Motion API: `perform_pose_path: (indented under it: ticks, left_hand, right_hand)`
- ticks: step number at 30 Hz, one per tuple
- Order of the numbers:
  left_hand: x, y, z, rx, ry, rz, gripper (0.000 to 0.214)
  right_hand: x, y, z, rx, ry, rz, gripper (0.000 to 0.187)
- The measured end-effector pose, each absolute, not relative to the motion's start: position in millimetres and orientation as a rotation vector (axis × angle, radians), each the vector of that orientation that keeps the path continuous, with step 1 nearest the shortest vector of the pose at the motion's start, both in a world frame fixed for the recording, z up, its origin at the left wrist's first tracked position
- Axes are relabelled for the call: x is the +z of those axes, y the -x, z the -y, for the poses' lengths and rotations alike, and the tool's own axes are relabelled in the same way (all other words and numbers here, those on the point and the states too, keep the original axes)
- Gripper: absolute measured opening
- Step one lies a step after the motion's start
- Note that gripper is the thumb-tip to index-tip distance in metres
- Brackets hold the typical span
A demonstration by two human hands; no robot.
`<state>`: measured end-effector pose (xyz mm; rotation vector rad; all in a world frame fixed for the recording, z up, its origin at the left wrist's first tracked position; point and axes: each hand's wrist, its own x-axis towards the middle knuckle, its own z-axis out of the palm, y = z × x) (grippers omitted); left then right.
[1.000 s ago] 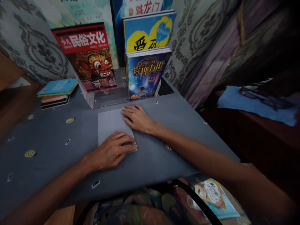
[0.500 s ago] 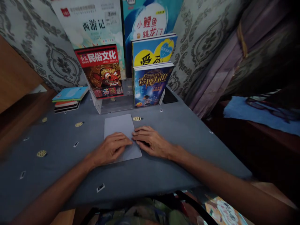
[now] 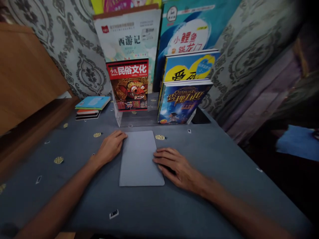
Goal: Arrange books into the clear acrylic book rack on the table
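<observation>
A plain grey notebook [image 3: 141, 162], closed, lies flat on the cloth-covered table, its right corners rounded. My left hand [image 3: 111, 146] rests at the notebook's upper left edge, fingertips touching near the corner, the fingers loosely bent and nothing seen in them. On the other side, my right hand [image 3: 178, 167] lies on its edge with fingers stretched out over the right border and the thumb apart. The cover between the two hands is fully visible.
Behind the notebook, a clear acrylic stand [image 3: 139, 119] holds several upright books, including a red-titled book [image 3: 129, 86] and a blue book [image 3: 183, 103]. A small book stack [image 3: 92, 106] sits at the back left. A dark flat object [image 3: 201, 116] lies right of the stand.
My hands have moved apart: the left from the notebook's cover to its upper left edge, the right staying by the right edge. The camera view has shifted, so the books appear lower and farther right.
</observation>
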<state>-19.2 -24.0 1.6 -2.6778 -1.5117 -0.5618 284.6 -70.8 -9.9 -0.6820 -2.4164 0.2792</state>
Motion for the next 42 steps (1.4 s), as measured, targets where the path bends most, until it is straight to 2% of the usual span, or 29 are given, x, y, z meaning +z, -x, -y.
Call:
perform_pose_path:
  ticks: [10,14,17,22,28,32,38,42]
  left_hand:
    - [5.1,18.6,26.4,-0.371,2.696,1.475,0.028]
    - [5.9,18.6,26.5,-0.346,2.691,1.489,0.029]
    - [9.6,20.6,26.3,-0.253,2.718,1.443,0.033]
    - [22.6,23.6,27.3,-0.002,2.761,1.338,0.04]
    - [40.1,18.2,41.3,0.153,2.927,0.962,0.051]
    - [39.5,8.3,49.3,0.163,2.897,0.86,0.057]
    - [32.4,3.7,46.1,0.184,2.873,0.749,0.05]
    - [29.1,14.8,41.4,0.174,2.9,0.702,0.056]
  right_hand:
    - [-2.2,-277.1,89.1,0.267,0.547,2.503,0.022]
    - [-6.6,-276.3,99.9,0.25,0.521,2.612,0.048]
    - [-13.4,-278.9,101.1,0.206,0.621,2.631,0.058]
    - [-16.7,-280.2,98.7,0.227,0.727,2.641,0.051]
    - [-15.2,-277.7,97.2,0.219,0.714,2.625,0.047]
    - [-12.8,-277.2,96.5,0.166,0.678,2.647,0.044]
    - [-8.4,-277.3,97.4,0.175,0.683,2.645,0.043]
    - [-9.1,-277.5,98.1,0.212,0.7,2.644,0.046]
